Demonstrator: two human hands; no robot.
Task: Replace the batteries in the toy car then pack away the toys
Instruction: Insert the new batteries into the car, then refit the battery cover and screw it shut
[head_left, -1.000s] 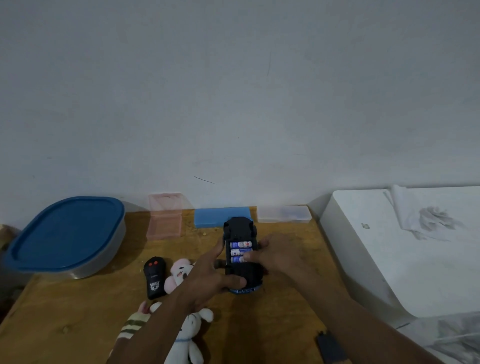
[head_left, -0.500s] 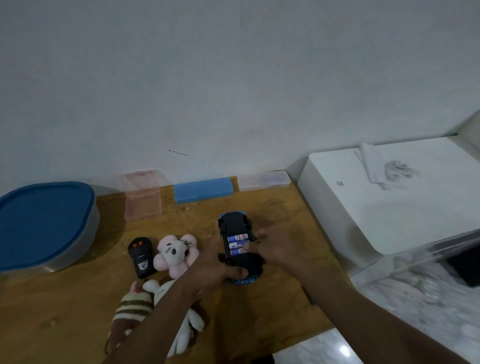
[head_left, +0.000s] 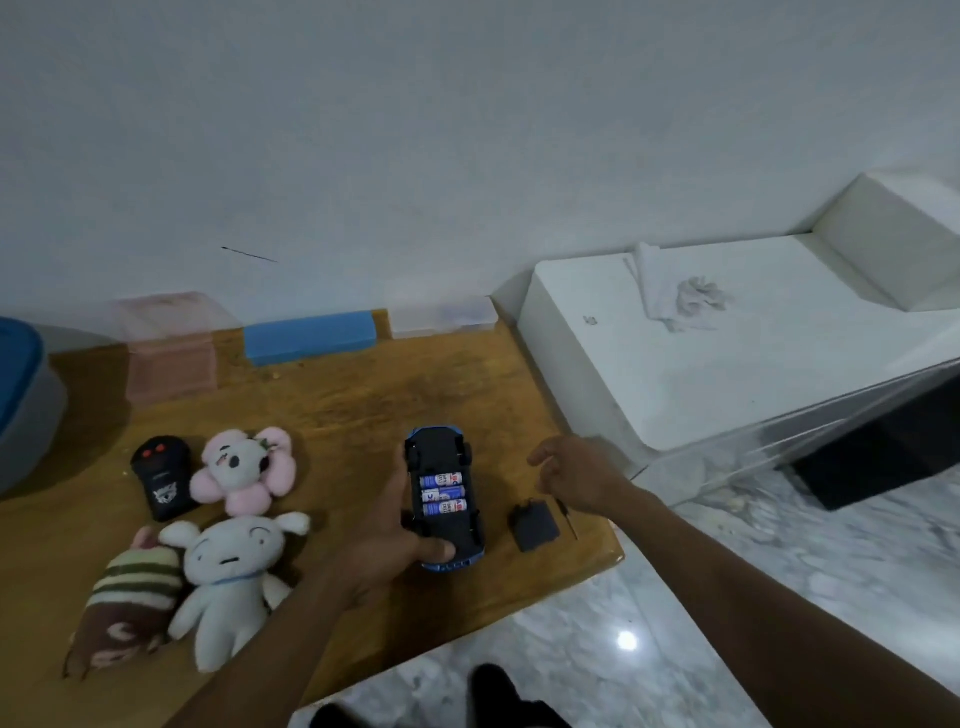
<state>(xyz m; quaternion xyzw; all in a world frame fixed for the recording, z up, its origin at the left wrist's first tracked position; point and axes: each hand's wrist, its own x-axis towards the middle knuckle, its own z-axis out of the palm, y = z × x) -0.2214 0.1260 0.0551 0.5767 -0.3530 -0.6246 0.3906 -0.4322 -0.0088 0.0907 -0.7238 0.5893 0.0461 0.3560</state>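
Toy car (head_left: 445, 501) belly-up on worktop (head_left: 363, 405), three batteries (head_left: 443, 493) seated, bay uncovered. Left hand (head_left: 384, 540) grips car's near-left flank. Right hand (head_left: 576, 473) empty, fingers (head_left: 540, 458) slack, hovering over black cover (head_left: 534, 525) and screwdriver (head_left: 568, 517), just right of car. Best: pinch cover edges, seat square, keep car steady.

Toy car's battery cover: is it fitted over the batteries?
No, the black cover lies on the table beside the toy car, its batteries exposed.
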